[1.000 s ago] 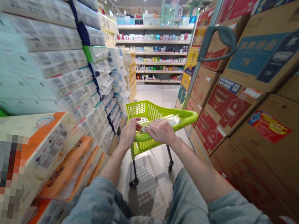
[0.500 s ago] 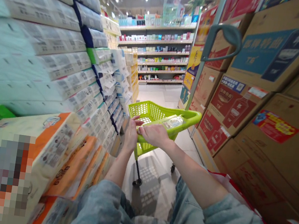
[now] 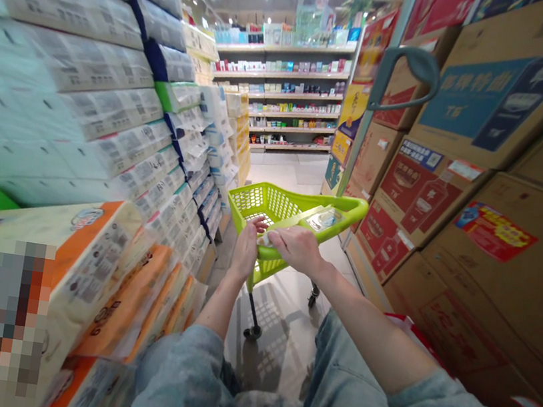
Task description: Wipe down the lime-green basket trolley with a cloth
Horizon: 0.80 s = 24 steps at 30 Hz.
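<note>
A lime-green shopping cart (image 3: 270, 267) with a perforated plastic basket stands on black wheeled legs right in front of me. My right hand (image 3: 295, 247) is closed over its near rim, which serves as the handle. Close beside it, my left hand (image 3: 248, 244) is closed at the left end of the same handle, with its fingertips showing above the rim. A small whitish patch shows between the two hands; I cannot make out what it is. A label panel (image 3: 325, 218) lies along the handle, to the right of my right hand.
Stacked tissue packs (image 3: 108, 106) wall the left side, with orange-and-cream packs (image 3: 120, 303) close by my left arm. Cardboard cartons (image 3: 495, 228) rise on the right, beside a metal post with a grey-blue hook-shaped handle (image 3: 380, 77). Stocked shelves (image 3: 296, 99) stand ahead across the tiled floor.
Both hands have shifted slightly to the right along with the cart's near handle. The cart has turned a little, and both hands stay on it.
</note>
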### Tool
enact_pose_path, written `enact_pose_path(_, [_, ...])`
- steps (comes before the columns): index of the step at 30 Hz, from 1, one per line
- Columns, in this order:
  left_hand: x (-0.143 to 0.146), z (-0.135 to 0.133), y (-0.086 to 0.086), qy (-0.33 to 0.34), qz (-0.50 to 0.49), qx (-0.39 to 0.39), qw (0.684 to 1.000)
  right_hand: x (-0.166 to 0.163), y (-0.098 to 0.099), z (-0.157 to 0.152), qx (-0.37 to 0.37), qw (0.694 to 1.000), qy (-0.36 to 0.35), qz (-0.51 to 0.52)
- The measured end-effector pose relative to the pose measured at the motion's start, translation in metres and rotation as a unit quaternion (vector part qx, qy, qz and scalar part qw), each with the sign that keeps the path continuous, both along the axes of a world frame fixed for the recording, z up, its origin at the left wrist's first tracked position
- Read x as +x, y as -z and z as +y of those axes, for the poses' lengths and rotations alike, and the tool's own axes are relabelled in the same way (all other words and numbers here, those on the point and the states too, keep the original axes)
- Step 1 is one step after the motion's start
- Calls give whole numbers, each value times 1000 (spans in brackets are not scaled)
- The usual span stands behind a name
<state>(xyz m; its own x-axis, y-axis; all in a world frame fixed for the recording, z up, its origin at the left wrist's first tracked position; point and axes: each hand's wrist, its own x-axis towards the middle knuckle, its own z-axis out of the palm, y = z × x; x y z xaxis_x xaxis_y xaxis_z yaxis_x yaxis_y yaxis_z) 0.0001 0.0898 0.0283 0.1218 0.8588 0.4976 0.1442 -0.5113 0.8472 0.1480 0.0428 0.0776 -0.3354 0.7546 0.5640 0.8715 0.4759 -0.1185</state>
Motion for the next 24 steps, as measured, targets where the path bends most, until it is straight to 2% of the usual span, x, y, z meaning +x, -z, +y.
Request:
enact_pose_path(4, [4, 0, 2, 5, -11, -3, 1000, -22, -7, -13, -22, 992, 118, -22])
enact_pose_path(7, [4, -3, 1, 12, -21, -3, 1000, -33, -11, -17, -45, 988, 144, -25])
enact_pose_path(10, [5, -6, -1, 10, -24, -6, 1000, -31, -9, -14, -55, 989, 139, -1])
enact_pose_path(13, [8, -11, -3, 6, -22, -4, 1000, -21, 1, -10, -14, 992, 121, 39])
enact_pose_path(19, [16, -24, -9, 49, -12, 1, 999, 11, 16, -11, 79, 990, 23, 117])
enact_pose_path(24, [21, -20, -9, 87, -2, -22, 996, 32, 17, -13, 101, 970, -29, 218])
